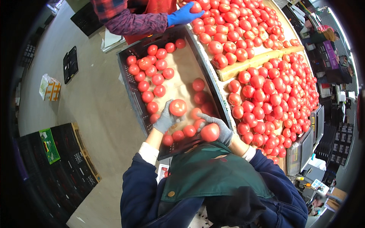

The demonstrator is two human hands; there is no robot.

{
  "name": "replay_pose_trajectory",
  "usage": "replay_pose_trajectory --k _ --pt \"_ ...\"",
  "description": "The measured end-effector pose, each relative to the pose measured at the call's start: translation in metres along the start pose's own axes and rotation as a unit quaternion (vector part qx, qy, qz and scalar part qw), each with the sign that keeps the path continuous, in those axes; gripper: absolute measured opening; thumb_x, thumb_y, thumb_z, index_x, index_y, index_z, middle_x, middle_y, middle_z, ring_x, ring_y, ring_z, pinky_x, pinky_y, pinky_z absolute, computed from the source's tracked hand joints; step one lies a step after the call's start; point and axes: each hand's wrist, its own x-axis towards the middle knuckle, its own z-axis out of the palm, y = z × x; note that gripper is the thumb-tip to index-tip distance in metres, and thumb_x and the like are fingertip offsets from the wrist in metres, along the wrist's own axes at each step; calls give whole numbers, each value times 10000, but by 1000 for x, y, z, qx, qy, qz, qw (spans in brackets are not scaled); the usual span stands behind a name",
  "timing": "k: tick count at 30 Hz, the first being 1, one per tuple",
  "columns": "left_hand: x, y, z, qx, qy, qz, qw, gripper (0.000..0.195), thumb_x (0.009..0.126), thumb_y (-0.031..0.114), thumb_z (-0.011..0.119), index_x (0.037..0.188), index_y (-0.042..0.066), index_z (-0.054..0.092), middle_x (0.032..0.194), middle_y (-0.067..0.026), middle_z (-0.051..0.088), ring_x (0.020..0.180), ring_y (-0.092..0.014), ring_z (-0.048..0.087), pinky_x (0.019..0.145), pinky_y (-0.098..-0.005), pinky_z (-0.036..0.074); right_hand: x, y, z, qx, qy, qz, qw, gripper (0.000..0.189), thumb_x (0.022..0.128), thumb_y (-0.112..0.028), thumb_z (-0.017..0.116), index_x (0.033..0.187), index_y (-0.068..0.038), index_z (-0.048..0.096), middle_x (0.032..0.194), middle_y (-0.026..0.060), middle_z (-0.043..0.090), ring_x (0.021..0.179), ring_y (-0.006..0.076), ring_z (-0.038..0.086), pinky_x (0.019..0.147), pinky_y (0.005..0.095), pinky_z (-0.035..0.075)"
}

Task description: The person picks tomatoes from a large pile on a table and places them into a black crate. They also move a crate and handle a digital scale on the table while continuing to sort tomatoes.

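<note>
My left hand (166, 117), in a grey glove, holds a red tomato (178, 107) over the near part of a black plastic crate (131, 94). My right hand (218, 128), gloved alike, has another tomato (210, 132) at its palm, above the crate's near right corner; its fingertips reach towards tomatoes lying below. Brown paper (178, 64) lines the crate. Tomatoes stand along its left side and near end, and a few more lie at the right, partly in shadow. Part of the crate floor under my hands is hidden.
A sorting table with a wooden divider (256, 61) and many loose tomatoes (259, 94) adjoins the crate's right side. Across the crate, a co-worker's blue-gloved hand (184, 14) touches a tomato. Stacked black crates (54, 171) stand on a pallet at the left. Scales (298, 154) stand beyond the table.
</note>
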Motion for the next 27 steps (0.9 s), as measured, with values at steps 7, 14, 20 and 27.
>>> replay_pose_trajectory --k 7,14,20,27 --pt "-4 -36 20 534 12 67 843 452 999 478 418 1035 81 630 660 -8 594 562 -152 573 496 -314 478 16 -12 -2 83 -38 167 982 497 972 -446 475 1219 -22 551 1079 132 640 1000 228 616 886 347 506" --pt "150 -33 17 676 147 361 625 543 861 293 647 1303 38 460 1296 -233 484 1139 -380 535 966 -421 456 -16 -38 -33 102 -58 132 984 473 951 -419 514 1191 -12 544 1039 186 646 867 298 663 784 399 558" --pt "208 -48 37 736 219 323 554 683 708 -38 525 1364 74 372 1314 -204 427 1167 -387 463 995 -421 421 -24 -72 -52 34 37 56 997 352 954 -298 525 1171 -22 545 1045 135 637 897 242 646 777 342 546" --pt "114 -8 41 3 -55 -45 997 552 918 587 438 1048 78 609 770 -121 653 552 -255 605 468 -305 505 -4 -87 -50 -139 -95 -129 977 430 973 -260 501 1304 12 467 1273 195 524 1114 326 552 911 380 510"
